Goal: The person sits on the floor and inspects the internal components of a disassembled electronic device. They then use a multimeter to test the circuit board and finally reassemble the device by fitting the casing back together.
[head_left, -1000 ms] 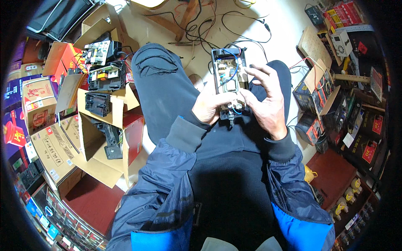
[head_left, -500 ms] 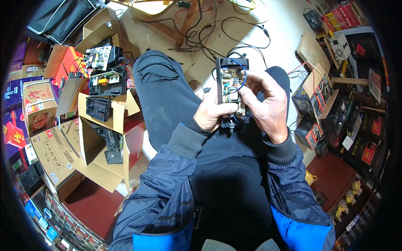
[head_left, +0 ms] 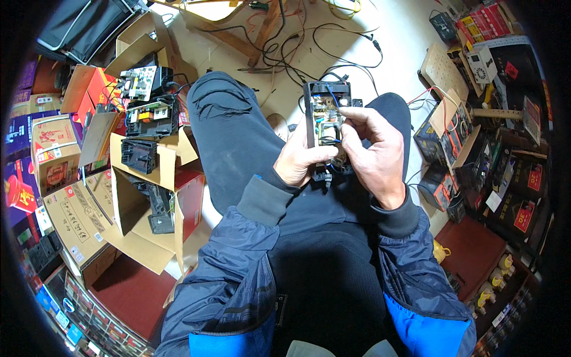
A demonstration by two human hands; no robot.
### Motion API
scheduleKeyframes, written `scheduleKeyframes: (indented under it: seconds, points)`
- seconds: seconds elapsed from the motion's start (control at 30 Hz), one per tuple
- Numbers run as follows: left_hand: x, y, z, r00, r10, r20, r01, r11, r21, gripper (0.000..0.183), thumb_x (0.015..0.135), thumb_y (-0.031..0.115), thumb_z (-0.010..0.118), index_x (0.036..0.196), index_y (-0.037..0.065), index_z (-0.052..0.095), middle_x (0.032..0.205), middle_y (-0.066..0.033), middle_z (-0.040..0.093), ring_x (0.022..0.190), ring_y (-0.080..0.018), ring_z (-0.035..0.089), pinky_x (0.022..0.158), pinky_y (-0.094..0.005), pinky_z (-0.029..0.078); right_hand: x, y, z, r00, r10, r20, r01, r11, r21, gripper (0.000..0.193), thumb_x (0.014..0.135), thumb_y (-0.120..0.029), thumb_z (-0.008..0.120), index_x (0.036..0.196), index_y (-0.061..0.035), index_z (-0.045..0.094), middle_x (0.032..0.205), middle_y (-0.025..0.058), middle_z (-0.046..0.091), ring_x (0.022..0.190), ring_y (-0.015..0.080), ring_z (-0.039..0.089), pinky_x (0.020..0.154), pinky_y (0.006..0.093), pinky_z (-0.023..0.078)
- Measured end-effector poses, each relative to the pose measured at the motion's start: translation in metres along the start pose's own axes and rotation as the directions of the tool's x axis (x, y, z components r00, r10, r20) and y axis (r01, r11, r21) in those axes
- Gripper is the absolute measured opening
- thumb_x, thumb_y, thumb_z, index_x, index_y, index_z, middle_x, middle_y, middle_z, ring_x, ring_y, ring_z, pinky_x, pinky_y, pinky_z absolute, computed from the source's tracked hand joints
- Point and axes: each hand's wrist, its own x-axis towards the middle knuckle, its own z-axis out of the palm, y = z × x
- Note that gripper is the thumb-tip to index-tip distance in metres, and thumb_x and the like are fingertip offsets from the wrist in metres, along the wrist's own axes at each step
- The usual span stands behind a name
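Head view: the left hand (head_left: 294,159) grips an open black case (head_left: 308,122) with a circuit board (head_left: 329,132) inside, its thumb lying across the lower part and its other fingers mostly hidden behind the case. The case is above the lap, between the two knees, its long side pointing away from the body. The right hand (head_left: 379,153) is at the case's right side, thumb and forefinger bent over the board with their tips close together; whether they pinch anything, I cannot tell. A blue wire (head_left: 332,90) runs over the upper end of the board. To the left, an open cardboard box (head_left: 138,239) stands near the left leg (head_left: 232,137), and two more circuit boards in black cases (head_left: 150,114) sit just beyond it. Black cables (head_left: 285,53) lie tangled on the pale floor (head_left: 235,50) ahead.
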Motion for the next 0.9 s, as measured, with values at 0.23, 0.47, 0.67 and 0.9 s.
scheduleKeyframes:
  seconds: [0.23, 0.47, 0.67, 0.9]
  points:
    - [0.001, -0.001, 0.0, 0.999, -0.033, 0.005, 0.033, 0.999, 0.039, 0.084, 0.083, 0.008, 0.084, 0.155, 0.006, 0.042, 0.126, -0.0048, 0.063, 0.107, -0.014, 0.064, 0.09, -0.0281, 0.056, 0.013, -0.004, -0.005, 0.995, -0.087, 0.045, 0.097, 0.946, -0.311, 0.013, 0.098, -0.006, 0.077, 0.106, 0.0037, 0.072, 0.084, 0.0021, 0.071, 0.073, 0.0043, 0.061, 0.065, 0.0224, 0.05]
    - [0.005, -0.005, 0.004, 0.999, 0.033, 0.011, -0.034, 0.993, 0.117, 0.083, 0.083, 0.01, 0.084, 0.155, 0.003, 0.043, 0.126, -0.0049, 0.063, 0.107, -0.0141, 0.063, 0.092, -0.0284, 0.056, 0.031, -0.005, -0.001, 0.996, -0.051, -0.074, 0.037, 0.985, -0.171, 0.016, 0.096, -0.01, 0.076, 0.102, 0.0037, 0.072, 0.078, 0.01, 0.07, 0.067, 0.0132, 0.064, 0.063, 0.0288, 0.052]
    - [0.005, -0.007, -0.003, 0.999, 0.017, 0.043, -0.025, 0.984, 0.177, 0.079, 0.084, 0.012, 0.084, 0.153, 0.002, 0.045, 0.127, -0.0062, 0.063, 0.109, -0.0151, 0.063, 0.096, -0.0301, 0.055, 0.041, -0.005, -0.004, 0.998, 0.0, -0.063, -0.011, 0.985, -0.174, 0.019, 0.095, -0.017, 0.075, 0.096, 0.0014, 0.072, 0.075, 0.0101, 0.068, 0.066, 0.0171, 0.065, 0.064, 0.0319, 0.053]
    - [0.005, -0.011, -0.008, 0.999, 0.031, 0.033, -0.038, 0.977, 0.211, 0.084, 0.084, 0.014, 0.085, 0.155, 0.004, 0.043, 0.135, -0.0072, 0.062, 0.12, -0.0179, 0.064, 0.103, -0.0337, 0.055, 0.043, -0.006, 0.001, 0.992, -0.119, -0.041, 0.095, 0.921, -0.377, 0.018, 0.09, -0.018, 0.077, 0.091, -0.0012, 0.073, 0.072, 0.0119, 0.066, 0.067, 0.0235, 0.067, 0.064, 0.0346, 0.053]
